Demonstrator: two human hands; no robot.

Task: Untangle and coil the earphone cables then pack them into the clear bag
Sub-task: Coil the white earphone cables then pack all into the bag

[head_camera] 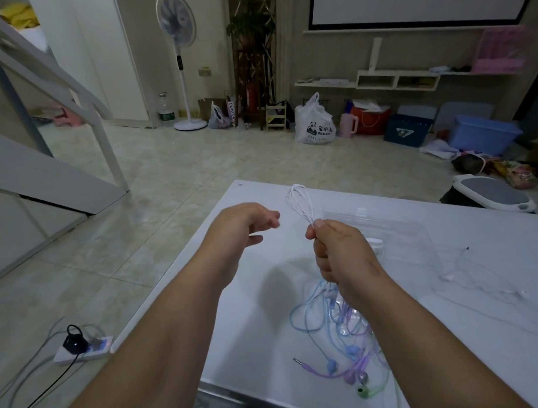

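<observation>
**A:** where's the white cable (299, 202) at?
**B:** right hand (339, 253) has it gripped, loops poking up mid-frame. Left hand (244, 226) is near it, fingers loose, holding nothing.
**A:** and the bag?
**B:** clear bag (409, 229) is flat on the table (259, 311), right of centre. Coloured tangle (336, 342) is lower centre.

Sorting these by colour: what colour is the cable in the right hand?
White; the cable shows best in the head view.

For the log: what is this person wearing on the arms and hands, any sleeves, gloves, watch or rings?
Nothing worn is visible. The left hand and right hand are bare: no gloves, rings, watch or bands. No sleeve shows up to the picture's bottom edge.
</observation>
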